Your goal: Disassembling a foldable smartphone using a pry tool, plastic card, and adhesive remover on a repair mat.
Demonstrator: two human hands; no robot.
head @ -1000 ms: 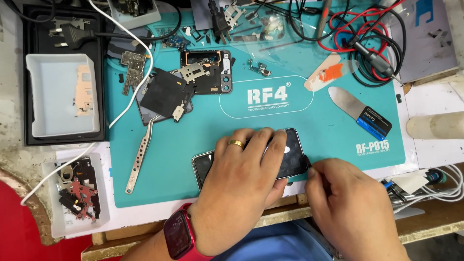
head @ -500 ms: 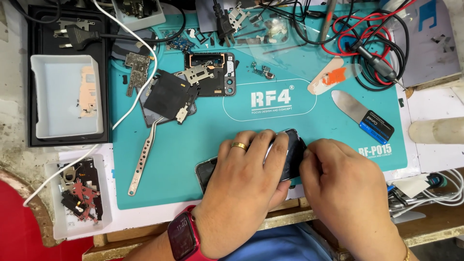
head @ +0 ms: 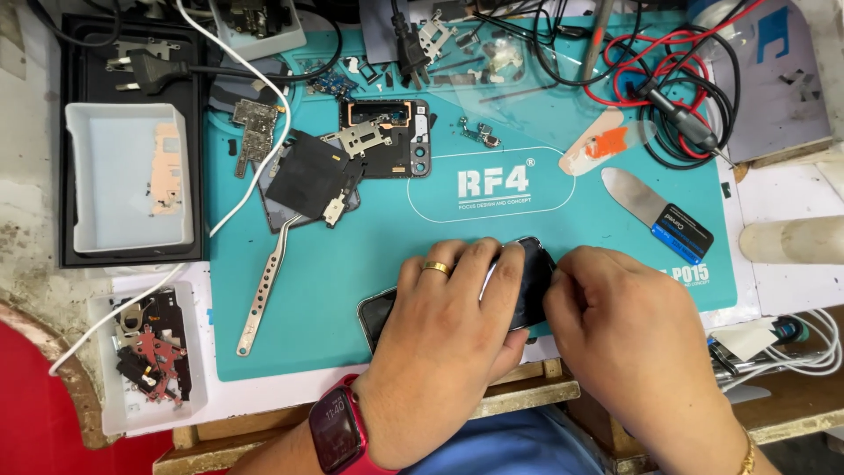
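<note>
On a teal repair mat [head: 352, 290], a person's left hand [head: 448, 339] lies flat, fingers spread, pressing a dark smartphone [head: 527, 277] down near the mat's front edge, while the right hand [head: 629, 330] pinches the phone's right end; a metal pry tool [head: 655, 211] lies nearby.

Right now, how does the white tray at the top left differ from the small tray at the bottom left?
The white tray is larger and sits inside a black tray; the small tray lies on the bench edge near a white cable. The white tray holds only one thin pinkish part; the small tray is crowded with dark and reddish metal pieces. Both are pale, shallow, rectangular, and left of the teal mat.
</note>
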